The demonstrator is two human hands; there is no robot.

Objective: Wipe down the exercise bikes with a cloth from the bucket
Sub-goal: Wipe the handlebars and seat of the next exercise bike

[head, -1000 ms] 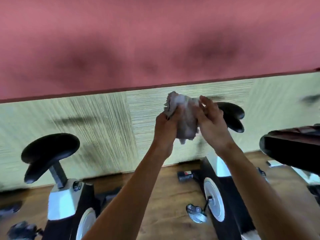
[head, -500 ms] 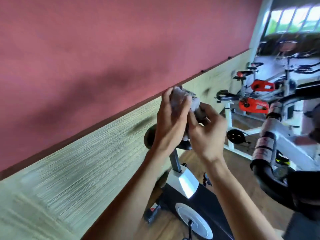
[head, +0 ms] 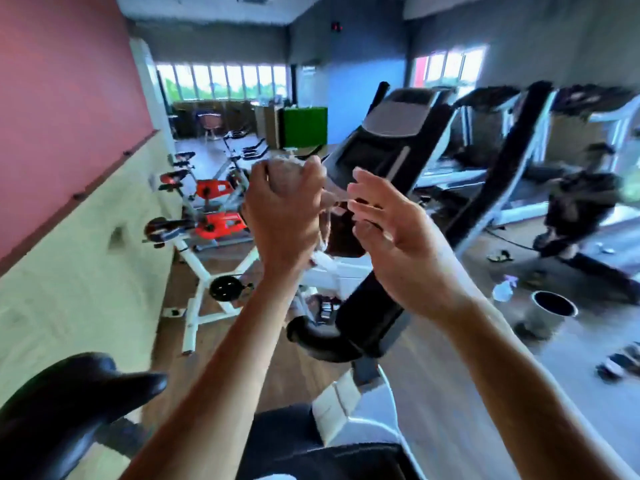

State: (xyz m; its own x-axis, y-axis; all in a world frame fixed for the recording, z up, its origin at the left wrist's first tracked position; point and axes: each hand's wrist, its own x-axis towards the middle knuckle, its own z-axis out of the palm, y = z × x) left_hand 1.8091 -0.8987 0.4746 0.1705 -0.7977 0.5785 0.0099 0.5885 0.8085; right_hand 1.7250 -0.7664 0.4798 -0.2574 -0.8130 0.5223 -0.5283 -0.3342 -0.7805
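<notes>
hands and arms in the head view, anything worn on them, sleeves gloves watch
Both arms are bare as far as the frame shows: no sleeves in view. The left hand and right hand wear no gloves, and no watch, band or ring is visible. Motion blur could hide small details.

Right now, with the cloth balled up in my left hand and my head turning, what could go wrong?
1. The cloth sits bunched in the left hand alone, a loose end trailing below; the right hand is open beside it, so it may slip.
2. The bucket and spray bottle stand on the floor to the right, easy to kick.
3. The black handlebar juts out under both arms and could catch an elbow.
</notes>
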